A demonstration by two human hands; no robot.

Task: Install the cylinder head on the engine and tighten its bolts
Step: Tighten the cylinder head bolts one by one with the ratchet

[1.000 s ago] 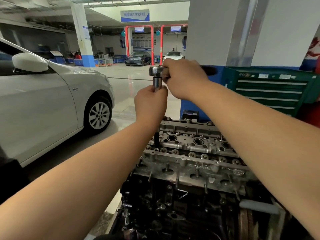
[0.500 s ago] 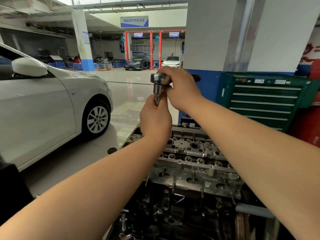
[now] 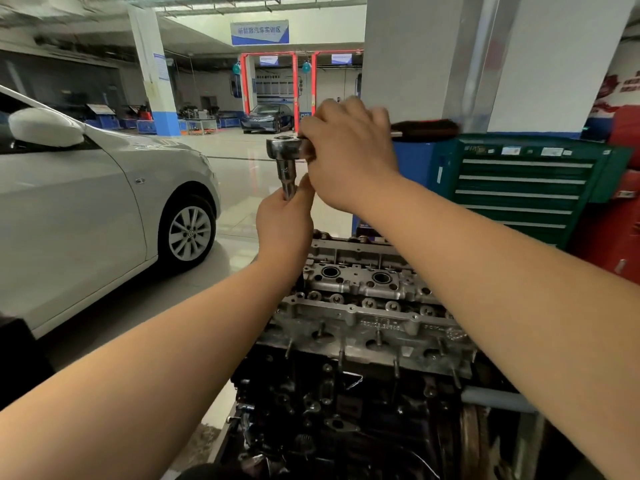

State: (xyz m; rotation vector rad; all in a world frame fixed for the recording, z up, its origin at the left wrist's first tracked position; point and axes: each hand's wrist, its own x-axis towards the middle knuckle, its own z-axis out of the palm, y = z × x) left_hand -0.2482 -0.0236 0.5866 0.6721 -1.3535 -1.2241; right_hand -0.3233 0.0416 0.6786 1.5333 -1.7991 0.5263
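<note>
Standing at the left edge of a training-garage bay, a silver car point(image 3: 86, 209) shows its front wheel and white door mirror, with a white-and-blue pillar point(image 3: 154, 74) and a dark parked car point(image 3: 266, 118) far behind it. At centre, a person's left hand point(image 3: 284, 226) curls around the lower end of a chrome socket point(image 3: 287, 180) that hangs straight down from the head of a ratchet wrench point(image 3: 289, 147). Just to the right, the right hand point(image 3: 348, 152) wraps over the wrench close to its head, while the dark grip of the handle juts out past the knuckles toward the right, blurred. Both hands hold the tool up in the air, above and apart from the bare metal cylinder head point(image 3: 363, 306), which sits on top of the dark engine point(image 3: 329, 403) below the forearms. At right, a green tool cabinet point(image 3: 526, 188) with rows of drawers stands against a grey column with a blue base, beside a red object at the frame's edge.
</note>
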